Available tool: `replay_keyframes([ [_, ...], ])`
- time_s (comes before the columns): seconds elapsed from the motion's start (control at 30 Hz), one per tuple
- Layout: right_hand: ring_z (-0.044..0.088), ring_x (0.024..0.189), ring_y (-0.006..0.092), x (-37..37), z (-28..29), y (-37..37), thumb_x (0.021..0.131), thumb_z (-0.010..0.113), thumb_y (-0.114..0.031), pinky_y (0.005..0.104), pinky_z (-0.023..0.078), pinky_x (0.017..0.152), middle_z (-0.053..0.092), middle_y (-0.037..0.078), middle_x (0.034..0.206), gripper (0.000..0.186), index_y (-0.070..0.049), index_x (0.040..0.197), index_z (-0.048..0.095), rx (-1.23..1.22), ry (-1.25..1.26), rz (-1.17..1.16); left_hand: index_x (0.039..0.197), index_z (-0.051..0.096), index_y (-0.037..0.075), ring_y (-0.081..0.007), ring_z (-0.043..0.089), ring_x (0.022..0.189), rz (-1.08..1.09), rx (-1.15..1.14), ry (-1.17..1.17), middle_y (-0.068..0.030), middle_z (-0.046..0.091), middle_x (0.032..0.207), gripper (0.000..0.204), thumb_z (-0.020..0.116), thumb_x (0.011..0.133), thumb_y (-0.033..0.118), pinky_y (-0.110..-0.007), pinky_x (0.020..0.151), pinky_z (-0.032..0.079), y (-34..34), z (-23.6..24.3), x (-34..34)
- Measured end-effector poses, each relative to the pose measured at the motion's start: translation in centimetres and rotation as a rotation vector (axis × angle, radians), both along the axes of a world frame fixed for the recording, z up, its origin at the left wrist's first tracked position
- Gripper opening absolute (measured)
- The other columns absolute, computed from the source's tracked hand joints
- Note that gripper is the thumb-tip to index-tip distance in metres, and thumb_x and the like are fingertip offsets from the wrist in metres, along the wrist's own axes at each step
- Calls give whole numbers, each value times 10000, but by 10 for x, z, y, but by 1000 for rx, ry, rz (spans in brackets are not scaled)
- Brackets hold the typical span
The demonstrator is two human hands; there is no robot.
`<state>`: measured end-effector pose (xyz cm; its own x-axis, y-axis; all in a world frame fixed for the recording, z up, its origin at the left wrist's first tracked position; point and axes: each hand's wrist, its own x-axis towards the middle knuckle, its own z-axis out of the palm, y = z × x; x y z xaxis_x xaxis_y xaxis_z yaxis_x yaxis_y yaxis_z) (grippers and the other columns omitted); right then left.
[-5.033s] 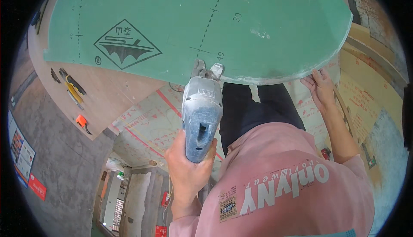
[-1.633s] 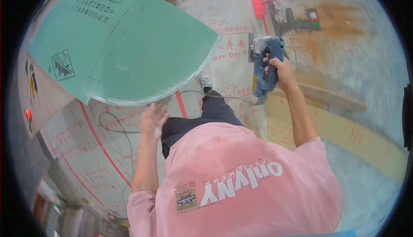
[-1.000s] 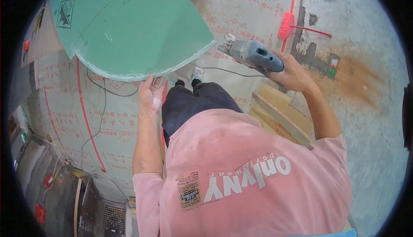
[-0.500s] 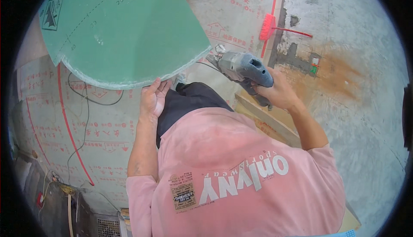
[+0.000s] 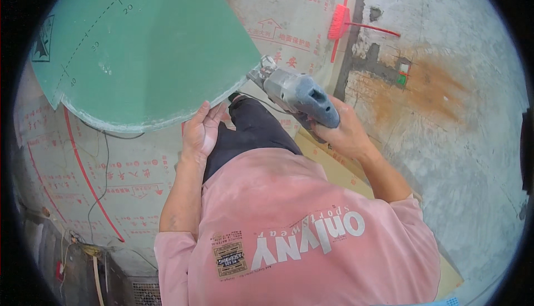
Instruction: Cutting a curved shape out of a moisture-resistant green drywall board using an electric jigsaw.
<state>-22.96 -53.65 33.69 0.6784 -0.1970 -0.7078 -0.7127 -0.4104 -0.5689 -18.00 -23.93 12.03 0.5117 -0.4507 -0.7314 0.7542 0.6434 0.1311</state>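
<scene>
A green plasterboard sheet (image 5: 150, 50) with a curved, rough white edge lies across the upper left. My left hand (image 5: 201, 128) is at the near curved edge, palm turned up and fingertips curled against the rim; part of the fingers is hidden by the board. My right hand (image 5: 342, 131) is wrapped round the rear handle of a grey-blue jigsaw (image 5: 297, 92). The jigsaw's metal front end meets the board's right corner. Whether its blade is in the board cannot be made out.
Printed protective sheeting (image 5: 133, 167) with red tape covers the floor, and a cable (image 5: 105, 178) trails over it. A red brush (image 5: 339, 22) lies at the upper right, beside bare concrete (image 5: 456, 22). A tan board (image 5: 339, 164) lies under my right arm.
The whole view has shifted a little. The jigsaw has moved left with my right hand, and its front end is closer to the board's corner. My left hand stays on the edge.
</scene>
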Motion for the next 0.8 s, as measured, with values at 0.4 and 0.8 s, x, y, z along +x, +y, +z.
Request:
replay_keyframes([
  [0.4, 663, 791, 397, 48, -5, -82, 762, 710, -98, 424, 530, 748, 669, 230, 875, 363, 10, 1104, 657, 16, -74, 506, 1358, 546, -15, -323, 617, 1267, 101, 84, -24, -174, 629, 1356, 384, 662, 1004, 81, -499, 1167, 446, -38, 4, -8],
  [0.8, 650, 788, 396, 141, 5, -94, 671, 659, -50, 441, 516, 733, 653, 226, 858, 439, 3, 1107, 671, -13, -103, 1009, 1301, 568, -47, -318, 662, 1162, 164, 295, -113, -185, 648, 1280, 356, 679, 1007, 118, -482, 1095, 507, -58, 8, -18],
])
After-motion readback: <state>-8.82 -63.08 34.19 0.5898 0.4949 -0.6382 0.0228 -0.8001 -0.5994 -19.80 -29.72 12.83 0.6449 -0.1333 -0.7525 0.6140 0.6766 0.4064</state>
